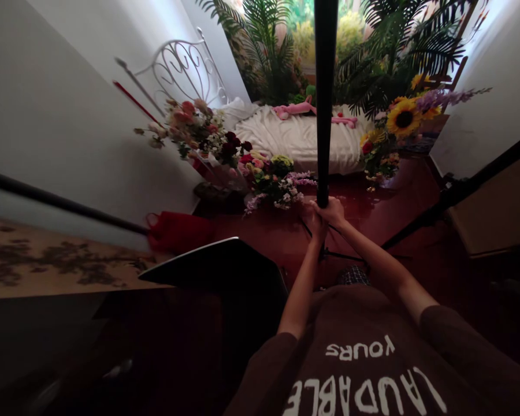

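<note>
A black light stand (pixel 323 104) runs upright through the middle of the view, its top beyond the upper edge. My left hand (pixel 314 218) is closed around its lower pole. Just beside it, my right hand (pixel 333 211) also grips the pole, the two hands touching or nearly so. Thin legs (pixel 344 255) spread from the stand's base near the red floor. My fingers are partly hidden behind the pole and each other.
Flower bunches (pixel 281 179) lie before a white-draped bed (pixel 273 138) with a pink plush toy (pixel 294 108). Sunflowers (pixel 404 118) stand right. A dark panel (pixel 225 266) and red bag (pixel 177 231) are left; another black pole (pixel 472 188) slants at right.
</note>
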Action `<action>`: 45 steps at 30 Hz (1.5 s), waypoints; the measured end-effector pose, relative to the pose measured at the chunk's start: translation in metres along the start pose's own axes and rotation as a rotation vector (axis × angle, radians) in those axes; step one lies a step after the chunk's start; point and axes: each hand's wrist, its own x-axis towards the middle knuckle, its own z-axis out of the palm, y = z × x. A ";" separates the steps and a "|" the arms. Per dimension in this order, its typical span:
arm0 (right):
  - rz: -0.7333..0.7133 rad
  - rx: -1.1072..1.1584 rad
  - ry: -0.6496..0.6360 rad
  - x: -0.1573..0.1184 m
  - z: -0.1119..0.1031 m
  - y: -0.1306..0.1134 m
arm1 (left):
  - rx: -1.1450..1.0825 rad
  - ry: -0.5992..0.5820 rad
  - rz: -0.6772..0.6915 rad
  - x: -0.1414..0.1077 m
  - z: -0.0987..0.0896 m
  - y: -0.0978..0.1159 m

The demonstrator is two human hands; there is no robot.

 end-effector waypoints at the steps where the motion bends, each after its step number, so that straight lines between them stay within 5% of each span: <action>1: 0.013 -0.008 0.011 0.002 0.002 -0.003 | -0.002 0.002 -0.002 0.000 0.000 -0.001; 10: -0.145 0.275 0.119 0.032 -0.022 -0.044 | 0.046 -0.002 0.022 -0.003 -0.006 0.021; 20: -0.267 0.427 0.019 0.038 -0.054 -0.077 | 0.080 0.055 0.012 -0.005 -0.006 0.022; 24: -0.293 0.433 -0.090 0.022 -0.061 -0.051 | 0.077 0.056 -0.005 -0.004 -0.004 0.018; 28: -0.295 0.371 -0.296 0.004 -0.062 0.005 | 0.080 0.046 -0.003 -0.004 -0.005 0.018; 33: -0.193 0.351 -0.268 -0.017 -0.050 0.057 | 0.107 0.035 -0.026 -0.005 -0.006 0.021; 40: -0.024 0.432 -0.103 -0.022 -0.032 0.067 | 0.131 0.047 -0.021 -0.006 -0.007 0.023; 45: 0.222 0.533 -0.140 -0.013 -0.021 0.066 | 0.140 0.038 0.001 -0.006 -0.007 0.021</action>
